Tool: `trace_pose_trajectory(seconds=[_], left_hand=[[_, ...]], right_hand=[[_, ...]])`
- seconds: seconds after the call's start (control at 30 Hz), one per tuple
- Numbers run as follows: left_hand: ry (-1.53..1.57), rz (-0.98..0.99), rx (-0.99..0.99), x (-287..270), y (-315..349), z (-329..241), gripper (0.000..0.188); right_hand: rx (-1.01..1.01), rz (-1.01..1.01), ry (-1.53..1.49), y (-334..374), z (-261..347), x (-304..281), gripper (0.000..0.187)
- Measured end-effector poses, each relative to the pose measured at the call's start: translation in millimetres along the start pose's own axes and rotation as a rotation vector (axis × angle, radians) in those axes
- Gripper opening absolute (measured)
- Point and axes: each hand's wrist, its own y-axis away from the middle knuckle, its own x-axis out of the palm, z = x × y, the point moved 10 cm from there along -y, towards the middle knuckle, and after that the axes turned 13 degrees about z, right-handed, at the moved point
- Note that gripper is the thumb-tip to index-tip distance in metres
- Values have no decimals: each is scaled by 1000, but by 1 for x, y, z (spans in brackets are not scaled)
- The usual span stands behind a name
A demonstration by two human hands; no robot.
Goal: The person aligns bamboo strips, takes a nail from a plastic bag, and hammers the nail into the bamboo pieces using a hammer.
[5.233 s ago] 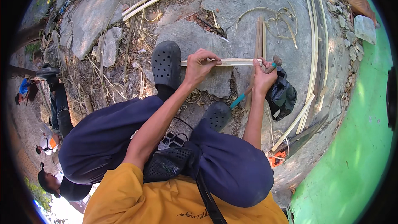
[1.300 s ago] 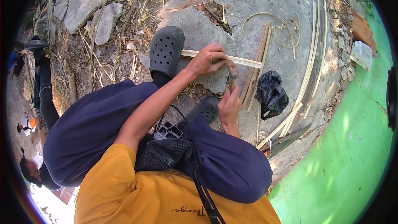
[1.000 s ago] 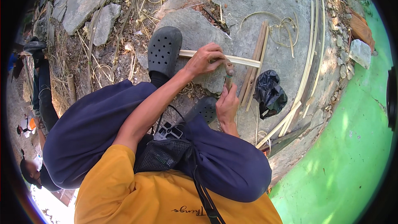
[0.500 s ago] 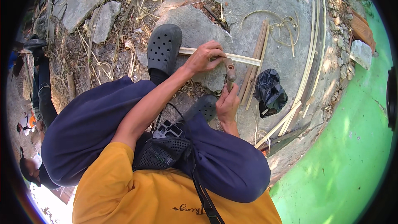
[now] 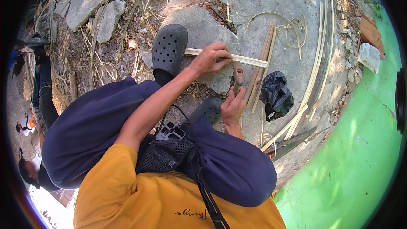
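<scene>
My right hand point(image 5: 232, 108) is wrapped around the short handle of a hammer point(image 5: 239, 76) with a worn, brownish head. The head is close against the near edge of a pale wooden strip point(image 5: 250, 61), or several laid together. My left hand point(image 5: 212, 57) rests over that wood, thumb and fingertips pinched beside the hammer head; whatever is between them is too small to make out. One end of the wood lies by my dark clog point(image 5: 170, 46), while the other lies across darker wooden strips point(image 5: 261, 61) on the stone ground.
A crumpled black plastic bag point(image 5: 276, 94) lies to the right. Beyond it are long pale strips point(image 5: 316, 65) and green water or ground point(image 5: 347, 152). A thin curled strip point(image 5: 292, 29) lies farther off. Rubble and stone slabs point(image 5: 111, 21) cover the left, where other people sit.
The hammer head has shifted slightly right and down beside the pale wood. My left hand keeps its pinch in nearly the same place.
</scene>
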Motion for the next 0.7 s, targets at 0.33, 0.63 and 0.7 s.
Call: trace_pose_trajectory(seconds=[0.33,0.63,0.7], left_hand=[[-46,46,-69,4,0,3,29],[-289,178,-17,11,-1,9,41],[-333,159,14,13,1,9,43]], right_hand=[[185,54,-181,10,-26,-11,22],[65,77,-138,8,-8,-5,22],[84,97,-137,7,-11,-2,22]])
